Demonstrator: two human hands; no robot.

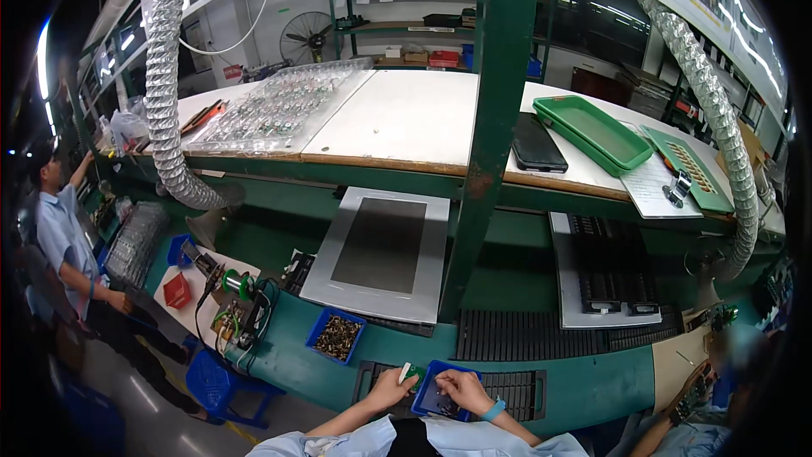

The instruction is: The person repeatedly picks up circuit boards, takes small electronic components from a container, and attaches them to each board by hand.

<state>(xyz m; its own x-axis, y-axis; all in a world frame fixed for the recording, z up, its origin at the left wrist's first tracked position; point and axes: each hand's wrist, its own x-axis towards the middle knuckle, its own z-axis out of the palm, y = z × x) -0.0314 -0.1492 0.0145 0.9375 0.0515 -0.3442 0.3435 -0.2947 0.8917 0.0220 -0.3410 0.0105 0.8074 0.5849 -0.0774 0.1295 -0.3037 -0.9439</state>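
Your board (419,371) is green, your bin (422,399) blue, your wristband (494,410) light blue; at one o'clock, the tray (595,134) is green.

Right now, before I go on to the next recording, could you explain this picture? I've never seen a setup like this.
There is no robot here: these are a person's own bare hands. The single picture comes from a wide fisheye camera worn on the head, looking down, so straight edges bend near the rim.

The left hand holds a small green piece with a white part. The right hand is over a blue bin; whether its fingers grip anything is too small to tell.

On the green bench lies a black slotted tray, partly behind the hands and bin. To the left, another blue container holds many small brownish parts.
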